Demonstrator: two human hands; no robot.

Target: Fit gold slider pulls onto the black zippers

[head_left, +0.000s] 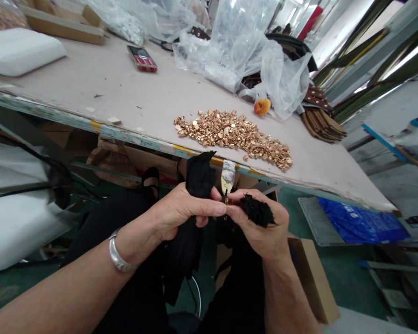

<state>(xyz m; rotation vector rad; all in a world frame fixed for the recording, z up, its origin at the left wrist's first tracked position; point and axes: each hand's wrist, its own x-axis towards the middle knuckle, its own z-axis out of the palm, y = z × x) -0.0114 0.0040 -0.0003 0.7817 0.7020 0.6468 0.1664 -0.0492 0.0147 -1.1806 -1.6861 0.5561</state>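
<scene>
My left hand (191,206) is closed round a bundle of black strips (199,176), which sticks up above the fingers and hangs down below them. My right hand (261,222) is curled, with another black bunch (257,211) in its palm. Thumbs and fingertips of both hands meet at a small gold-coloured piece (227,201), partly hidden by the fingers. Just beyond the fingertips, a paint-stained metal tab (228,176) juts from the table edge. A pile of small gold-coloured metal pieces (233,134) lies on the table (125,93) near its front edge.
On the table are a red phone (142,58), a white case (22,51), a cardboard tray (64,23), clear plastic bags (226,51), an orange-yellow fruit (262,106) and stacked brown straps (322,123). Below right are a cardboard box (313,278) and a blue bag (362,220).
</scene>
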